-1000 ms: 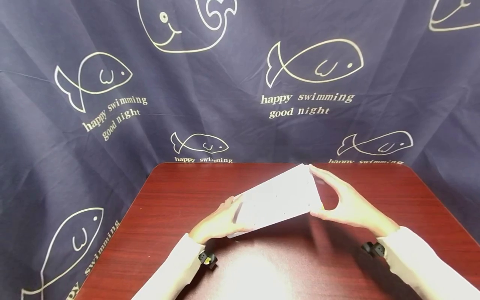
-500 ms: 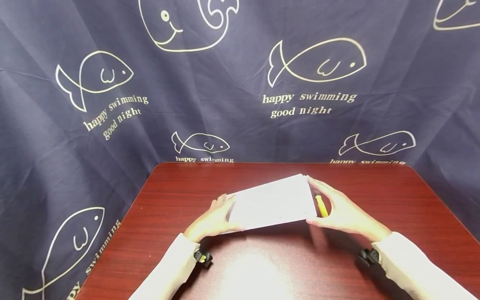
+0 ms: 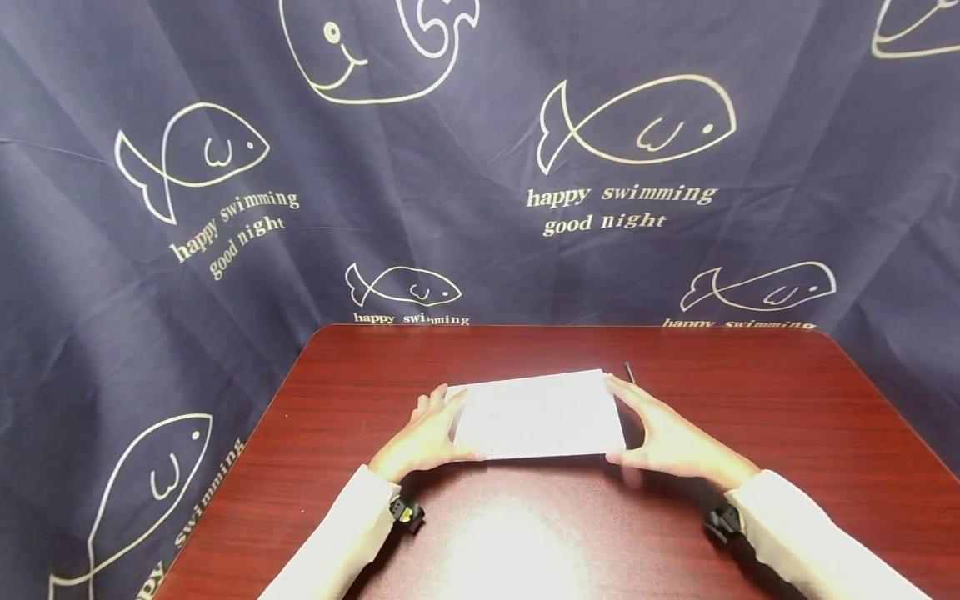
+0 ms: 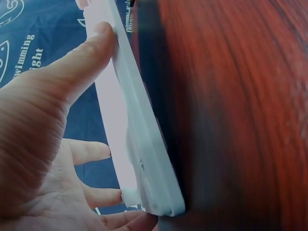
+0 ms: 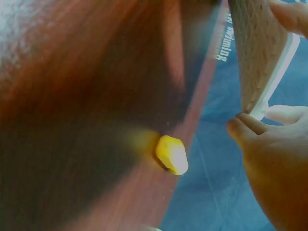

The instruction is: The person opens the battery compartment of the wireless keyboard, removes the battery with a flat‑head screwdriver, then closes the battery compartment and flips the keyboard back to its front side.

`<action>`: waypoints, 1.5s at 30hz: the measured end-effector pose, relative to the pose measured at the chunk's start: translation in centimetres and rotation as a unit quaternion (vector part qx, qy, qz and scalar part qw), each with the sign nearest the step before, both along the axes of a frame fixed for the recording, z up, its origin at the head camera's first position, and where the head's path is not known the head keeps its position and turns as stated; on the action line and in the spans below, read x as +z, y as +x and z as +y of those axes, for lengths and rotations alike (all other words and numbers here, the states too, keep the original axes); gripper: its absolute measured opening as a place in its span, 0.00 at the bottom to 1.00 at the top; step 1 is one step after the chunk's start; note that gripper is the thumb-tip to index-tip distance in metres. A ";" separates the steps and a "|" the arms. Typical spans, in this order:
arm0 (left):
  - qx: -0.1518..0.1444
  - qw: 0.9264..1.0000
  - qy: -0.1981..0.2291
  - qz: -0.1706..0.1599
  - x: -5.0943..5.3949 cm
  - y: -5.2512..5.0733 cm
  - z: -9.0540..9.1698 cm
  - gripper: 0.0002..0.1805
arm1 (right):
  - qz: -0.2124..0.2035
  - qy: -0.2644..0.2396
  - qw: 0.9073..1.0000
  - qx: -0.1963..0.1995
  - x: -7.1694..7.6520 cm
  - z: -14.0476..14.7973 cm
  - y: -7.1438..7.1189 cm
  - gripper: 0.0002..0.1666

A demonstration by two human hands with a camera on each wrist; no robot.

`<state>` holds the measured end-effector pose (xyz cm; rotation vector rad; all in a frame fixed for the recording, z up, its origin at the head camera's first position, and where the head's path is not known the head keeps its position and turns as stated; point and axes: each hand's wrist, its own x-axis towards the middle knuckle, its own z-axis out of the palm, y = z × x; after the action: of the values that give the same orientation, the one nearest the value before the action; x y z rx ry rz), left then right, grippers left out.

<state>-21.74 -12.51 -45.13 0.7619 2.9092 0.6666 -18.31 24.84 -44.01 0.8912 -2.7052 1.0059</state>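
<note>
A flat white rectangular panel (image 3: 536, 417) is held between both hands above the table; its exact kind is unclear. My left hand (image 3: 423, 437) grips its left end, thumb along the near edge, as the left wrist view also shows beside the panel's thick pale rim (image 4: 151, 144). At the other end, my right hand (image 3: 667, 437) holds the right edge between thumb and fingers. In the right wrist view the panel's patterned face (image 5: 260, 53) looks brownish. A yellow-handled tool (image 5: 172, 155) lies on the table by the right hand; overhead only its thin dark shaft (image 3: 629, 372) shows.
The reddish-brown wooden table (image 3: 360, 375) has a far edge just beyond the hands. Behind it hangs a dark blue curtain (image 3: 465, 183) printed with fish and lettering. A bright light reflection lies on the table nearer the person.
The panel's right end has come down and nearer, so it lies almost level across the view. The right hand moved with it, now hiding the yellow handle that showed half a second ago.
</note>
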 end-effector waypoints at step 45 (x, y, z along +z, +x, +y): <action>0.018 0.998 -0.052 0.025 0.0 -0.2 -0.3 0.50 | 0.036 0.031 0.998 -0.027 0.4 -4.4 -4.8 0.26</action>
<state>-21.97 -12.80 -45.18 0.7252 2.9815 0.5026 -23.16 20.46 -43.57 0.8428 -2.6970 0.8667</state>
